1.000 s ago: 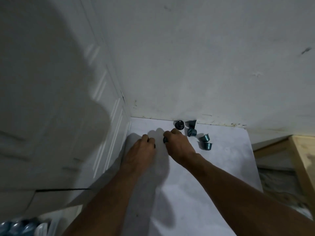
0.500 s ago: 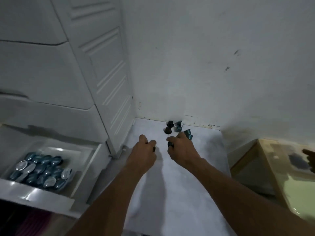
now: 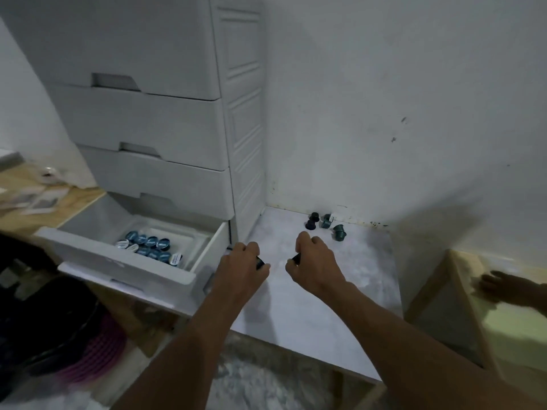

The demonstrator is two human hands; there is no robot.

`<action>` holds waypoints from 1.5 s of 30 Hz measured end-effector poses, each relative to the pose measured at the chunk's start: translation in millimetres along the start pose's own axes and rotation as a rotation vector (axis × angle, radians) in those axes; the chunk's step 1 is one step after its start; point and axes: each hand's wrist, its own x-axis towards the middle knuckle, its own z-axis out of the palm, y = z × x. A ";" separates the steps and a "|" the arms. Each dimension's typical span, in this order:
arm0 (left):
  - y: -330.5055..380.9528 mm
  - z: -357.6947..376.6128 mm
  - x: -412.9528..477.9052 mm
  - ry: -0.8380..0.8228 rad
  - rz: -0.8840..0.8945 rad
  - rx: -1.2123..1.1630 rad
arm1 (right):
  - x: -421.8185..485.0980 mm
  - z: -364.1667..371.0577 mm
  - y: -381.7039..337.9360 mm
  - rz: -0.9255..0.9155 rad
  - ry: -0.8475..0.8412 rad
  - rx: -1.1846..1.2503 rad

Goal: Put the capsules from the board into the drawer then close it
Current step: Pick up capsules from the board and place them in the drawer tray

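Note:
A white marbled board lies against the wall. At its far edge sit several dark and teal capsules. My left hand hovers over the board's left side, closed around a dark capsule. My right hand is beside it, fingers pinched on another dark capsule. Left of the board, the bottom drawer of a white plastic cabinet stands pulled open, with several blue foil-topped capsules inside.
The cabinet has three shut drawers above the open one. A wooden frame table stands at the right with another person's hand on it. A dark bag and a purple basket sit on the floor at lower left.
My view has swung left and back, bringing the open drawer into sight. Both hands, each holding a capsule, have drawn away from the capsule cluster at the wall.

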 end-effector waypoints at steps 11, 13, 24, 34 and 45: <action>-129.7 -82.1 -40.3 0.153 -0.113 -0.121 | 0.7 63.9 -141.0 -0.155 0.041 0.026; -162.6 -95.9 -44.7 0.157 -0.090 -0.103 | -0.5 82.5 -172.3 -0.156 0.052 0.064; -284.9 -145.2 -29.4 0.189 -0.013 -0.135 | 21.5 154.6 -274.6 -0.180 0.113 0.059; -320.8 -122.8 65.0 0.079 0.010 -0.163 | 112.7 186.0 -257.8 -0.053 0.034 0.056; -355.5 -60.0 158.0 -0.266 0.073 -0.118 | 181.7 242.0 -217.4 0.076 -0.141 0.020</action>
